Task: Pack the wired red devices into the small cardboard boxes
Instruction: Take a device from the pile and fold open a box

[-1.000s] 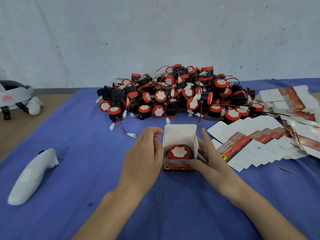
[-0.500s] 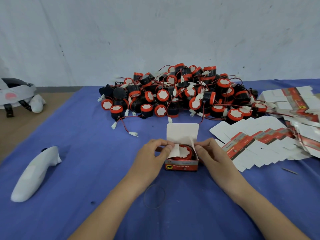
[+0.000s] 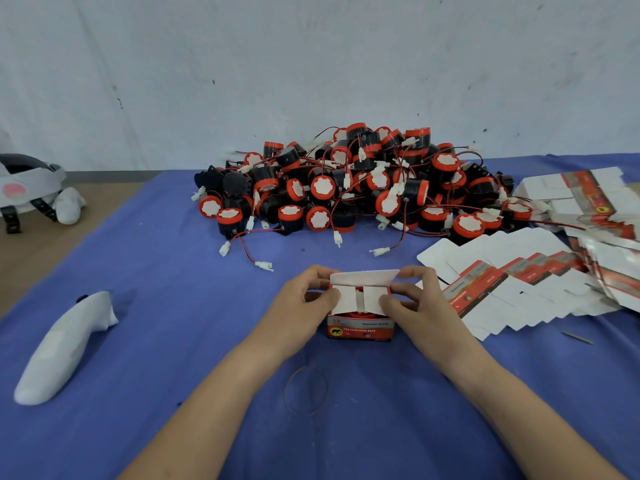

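A small red and white cardboard box point(image 3: 360, 329) stands on the blue cloth in front of me, with a red device almost hidden inside. Its two white side flaps are folded down over the opening, and the top flap tilts forward above them. My left hand point(image 3: 298, 306) grips the box's left side, thumb pressing the left flap. My right hand point(image 3: 415, 303) grips the right side, thumb on the right flap and fingers on the top flap. A big pile of wired red and black devices point(image 3: 349, 185) lies behind the box.
Flat unfolded box blanks point(image 3: 519, 282) fan out at the right, with more stacked at the far right point(image 3: 588, 199). A white controller point(image 3: 65, 344) lies at the left, a headset point(image 3: 27, 188) at the far left edge. A rubber band point(image 3: 306, 389) rests near me.
The box stood open with the device showing; both hands have since folded the side flaps down over it and begun tipping the top flap forward.
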The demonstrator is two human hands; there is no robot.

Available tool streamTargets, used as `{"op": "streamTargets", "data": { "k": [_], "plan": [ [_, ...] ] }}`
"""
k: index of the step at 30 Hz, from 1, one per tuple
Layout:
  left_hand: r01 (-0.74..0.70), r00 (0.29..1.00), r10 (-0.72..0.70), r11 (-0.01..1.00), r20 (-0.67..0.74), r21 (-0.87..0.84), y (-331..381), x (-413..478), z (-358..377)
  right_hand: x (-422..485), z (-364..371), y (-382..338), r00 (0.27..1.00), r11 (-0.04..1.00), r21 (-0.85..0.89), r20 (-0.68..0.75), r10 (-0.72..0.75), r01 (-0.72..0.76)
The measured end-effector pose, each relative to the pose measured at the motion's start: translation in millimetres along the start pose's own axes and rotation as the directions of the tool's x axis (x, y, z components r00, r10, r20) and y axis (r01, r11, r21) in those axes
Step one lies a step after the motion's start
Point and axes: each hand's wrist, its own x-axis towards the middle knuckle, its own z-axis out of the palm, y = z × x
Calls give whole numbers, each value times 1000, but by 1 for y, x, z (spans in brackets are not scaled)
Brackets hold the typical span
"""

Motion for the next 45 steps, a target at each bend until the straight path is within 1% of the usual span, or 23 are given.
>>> {"op": "streamTargets", "data": {
  "k": [1,3,6,10,12,14,16,17,18,20,23,26,28,31,33,37,41,45],
  "plan": [
    [3,1000,-3,1000,0,12,0,0,0,-1,0,1,1000,1000,-1,20,-12,12],
    [-2,1000,2,1000,-3,24,-1,1,0,-3,0,3,997,994,-87,46,-60,64],
    [-29,1000,29,1000,-8,-13,-2,2,1,-5,-1,5,994,979,-176,59,-90,99],
    [-50,999,50,997,12,53,-3,1,0,-3,-5,7,996,988,-143,72,-51,61],
    [-49,998,46,993,33,103,-5,1,-2,-3,-6,9,992,984,-147,93,-83,97],
    [-82,995,73,983,66,162,-8,0,-5,-5,-7,11,981,973,-179,155,-116,143],
    [-167,984,137,930,111,327,-11,-3,-9,-8,-8,11,964,963,-215,240,-112,165],
    [-215,975,169,883,143,418,-13,-5,-10,-9,-9,11,958,958,-226,265,-115,177],
    [-253,966,195,845,169,472,-16,-6,-12,-10,-10,10,953,954,-236,277,-119,187],
    [-272,960,200,824,194,496,-19,-7,-14,-11,-11,7,942,931,-271,294,-160,243],
    [-296,953,210,797,218,527,-19,-7,-18,-12,-11,7,917,855,-373,309,-252,361],
    [-355,935,270,709,230,610,-18,-7,-17,-12,-11,7,908,815,-421,307,-284,397],
    [-382,922,318,673,219,633,-19,-7,-15,-12,-11,7,907,802,-438,300,-295,406],
    [-402,911,362,683,197,610,-21,-7,-14,-10,-10,7,913,796,-453,259,-314,402],
    [-402,912,366,706,185,584,-19,-7,-13,-9,-9,6,917,799,-451,229,-328,398],
    [-371,927,341,773,155,515,-16,-7,-13,-8,-5,3,922,818,-425,193,-336,387],
    [-334,942,307,796,139,504,-15,-7,-11,-8,-5,5,924,806,-451,190,-332,383],
    [-316,949,278,825,150,470,-15,-7,-12,-8,-6,7,925,816,-436,208,-319,380]
  ]
}}
